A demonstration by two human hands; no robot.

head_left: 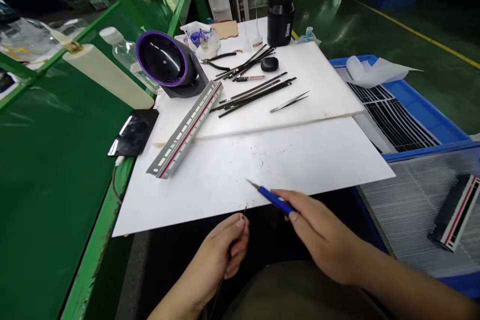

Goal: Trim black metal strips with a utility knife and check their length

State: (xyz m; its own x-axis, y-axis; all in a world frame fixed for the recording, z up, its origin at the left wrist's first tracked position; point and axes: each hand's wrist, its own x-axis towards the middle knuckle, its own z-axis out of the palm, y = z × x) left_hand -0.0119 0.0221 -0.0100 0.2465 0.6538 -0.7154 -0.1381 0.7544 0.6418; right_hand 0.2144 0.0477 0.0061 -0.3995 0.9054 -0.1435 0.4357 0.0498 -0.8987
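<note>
My right hand [318,232] holds a craft knife [275,199] with a blue handle, its thin metal tip pointing up and left over the white board. My left hand [227,245] is closed around a thin black strip [245,211] at the board's front edge. The strip's tip pokes out above the thumb, and a thin dark length hangs below the fist; the part between is hidden by the fingers. The knife tip is apart from the strip. Small dark specks lie on the white board [217,180] near both hands.
A grey slotted rail [187,132] with a red line lies on the left. Behind are black strips [258,92], tweezers [288,102], pliers [219,60], a purple-rimmed black device [165,62] and a black bottle [280,20]. Blue bins [431,105] stand at right; a green partition is left.
</note>
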